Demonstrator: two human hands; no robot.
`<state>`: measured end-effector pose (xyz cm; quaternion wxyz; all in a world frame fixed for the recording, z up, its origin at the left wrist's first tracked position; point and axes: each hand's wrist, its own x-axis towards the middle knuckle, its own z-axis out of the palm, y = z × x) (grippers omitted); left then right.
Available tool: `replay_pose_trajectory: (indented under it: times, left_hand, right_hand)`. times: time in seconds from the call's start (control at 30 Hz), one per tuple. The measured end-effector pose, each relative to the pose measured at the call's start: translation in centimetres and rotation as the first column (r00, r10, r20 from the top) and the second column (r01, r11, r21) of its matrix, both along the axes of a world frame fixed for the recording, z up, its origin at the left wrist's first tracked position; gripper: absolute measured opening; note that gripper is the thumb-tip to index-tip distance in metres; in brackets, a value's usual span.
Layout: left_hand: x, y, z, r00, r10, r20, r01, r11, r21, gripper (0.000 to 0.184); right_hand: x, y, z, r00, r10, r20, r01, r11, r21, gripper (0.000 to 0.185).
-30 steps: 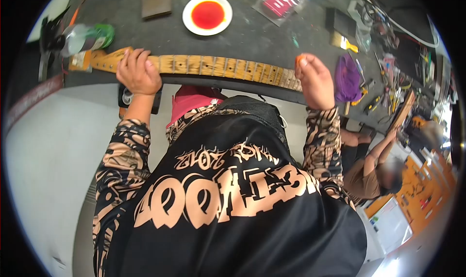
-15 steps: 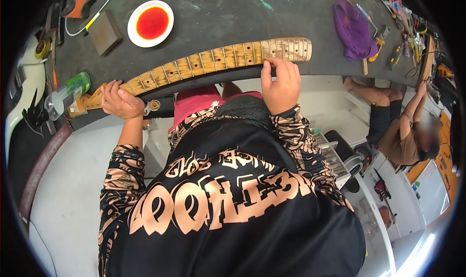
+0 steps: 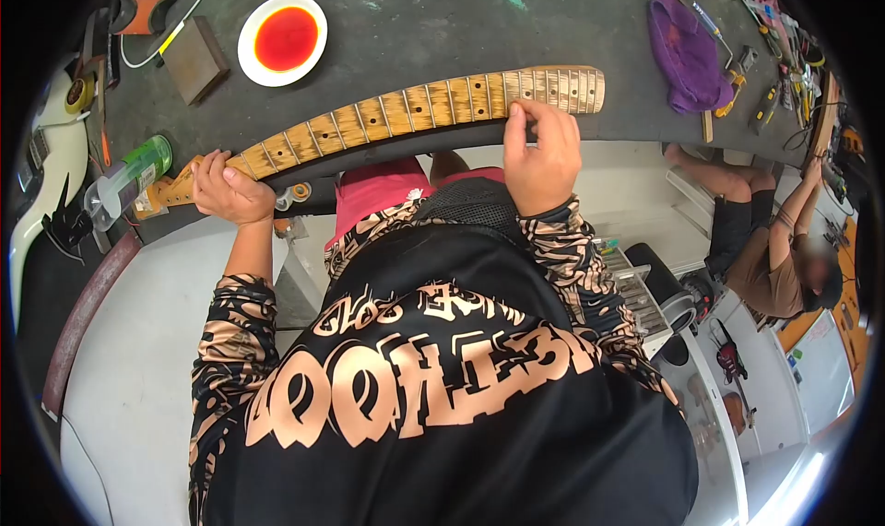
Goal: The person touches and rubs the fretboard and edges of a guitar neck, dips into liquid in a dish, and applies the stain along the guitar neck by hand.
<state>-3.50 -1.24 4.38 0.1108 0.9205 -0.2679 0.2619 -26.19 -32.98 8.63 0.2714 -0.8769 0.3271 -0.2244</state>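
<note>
The guitar neck (image 3: 392, 113) lay along the near workbench edge (image 3: 645, 131), its left end grasped by the left hand (image 3: 232, 188), while the curled right hand (image 3: 542, 155) touched the fretboard (image 3: 433, 107) farther right, though whether it pinched anything I could not tell.

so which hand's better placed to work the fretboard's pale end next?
Right, I'd say: the right hand is beside the pale end; the left hand grips the opposite, headstock end.

Your shirt (image 3: 461, 475): black, slightly shiny, two lines of peach lettering (image 3: 327, 399). Your sleeves (image 3: 230, 332): long, busy black-and-peach print.
</note>
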Motion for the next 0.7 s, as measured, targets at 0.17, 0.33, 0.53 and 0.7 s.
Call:
replay_pose_trajectory:
  times: [0.17, 0.33, 0.53, 0.7]
  left_hand:
    - [0.0, 0.1, -0.2, 1.000, -0.022, -0.017, 0.022, 1.000, -0.016, 0.037]
    - [0.0, 0.2, -0.2, 1.000, -0.006, -0.007, 0.006, 1.000, -0.011, 0.037]
    - [0.0, 0.1, -0.1, 1.000, -0.007, -0.013, 0.007, 1.000, -0.022, 0.038]
    - [0.0, 0.2, -0.2, 1.000, 0.001, -0.016, -0.001, 1.000, -0.013, 0.037]
  right_hand:
    - [0.5, 0.0, 0.1, 1.000, 0.005, 0.003, -0.005, 1.000, 0.000, 0.011]
    - [0.8, 0.0, 0.1, 1.000, 0.002, -0.013, -0.002, 1.000, -0.009, 0.010]
    - [1.0, -0.6, 0.2, 1.000, 0.003, -0.019, -0.004, 0.999, -0.038, 0.008]
    - [1.4, -0.7, 0.2, 1.000, 0.004, -0.010, -0.004, 0.998, -0.057, 0.008]
